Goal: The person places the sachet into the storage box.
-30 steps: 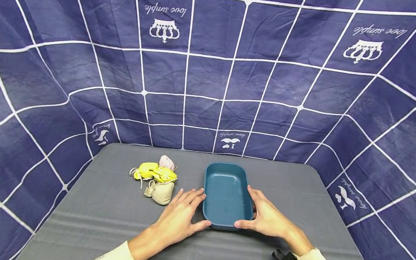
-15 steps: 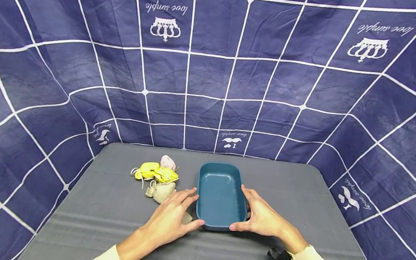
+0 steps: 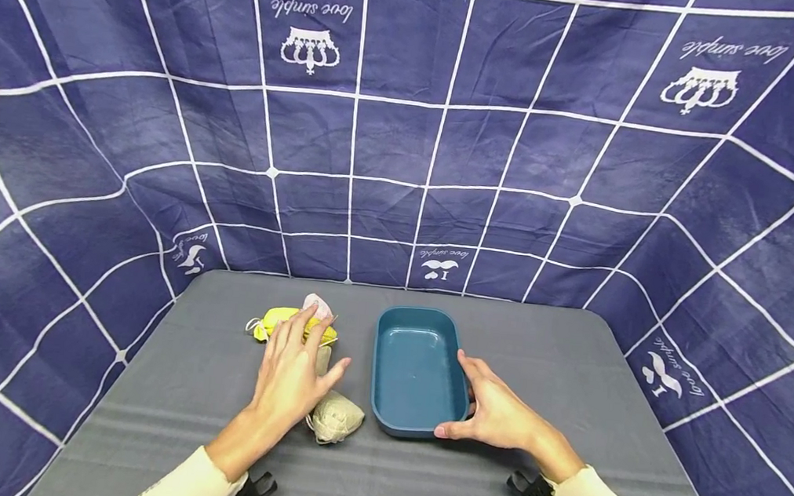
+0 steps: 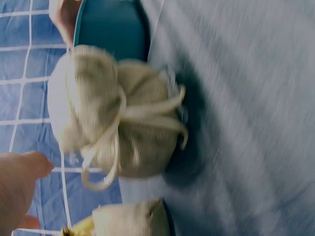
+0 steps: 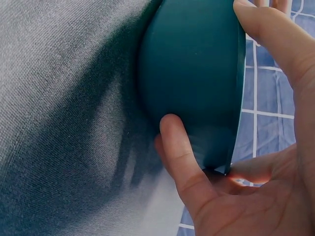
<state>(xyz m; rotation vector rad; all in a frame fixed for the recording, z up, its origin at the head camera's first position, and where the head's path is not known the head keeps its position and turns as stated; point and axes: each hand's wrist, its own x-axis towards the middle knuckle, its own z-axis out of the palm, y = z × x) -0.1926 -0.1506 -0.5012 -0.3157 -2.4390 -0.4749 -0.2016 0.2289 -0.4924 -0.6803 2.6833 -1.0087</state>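
A teal rectangular bin [image 3: 421, 372] sits upright on the grey-covered table. My right hand [image 3: 500, 407] grips its near right corner, thumb on the near rim and fingers along the outer side [image 5: 197, 73]. My left hand [image 3: 290, 369] hovers over the small cloth pouches with its fingers spread, holding nothing. Beside its wrist lies a beige drawstring pouch [image 3: 337, 418], large in the left wrist view [image 4: 133, 142]. A second beige pouch [image 3: 323, 360] is mostly behind the hand. Yellow pouches [image 3: 280, 318] and a pale pink pouch [image 3: 317, 304] lie at its fingertips, partly covered.
The grey cloth [image 3: 537, 347] covers the table, whose back edge meets a blue curtain [image 3: 406, 146] with white grid lines. The curtain also hangs along the left and right sides. A black strap [image 3: 530, 488] sits at the right wrist.
The bin has shifted slightly left with my right hand on it. My left hand has left the bin's side and moved left to the pouches, uncovering a beige pouch near the bin.
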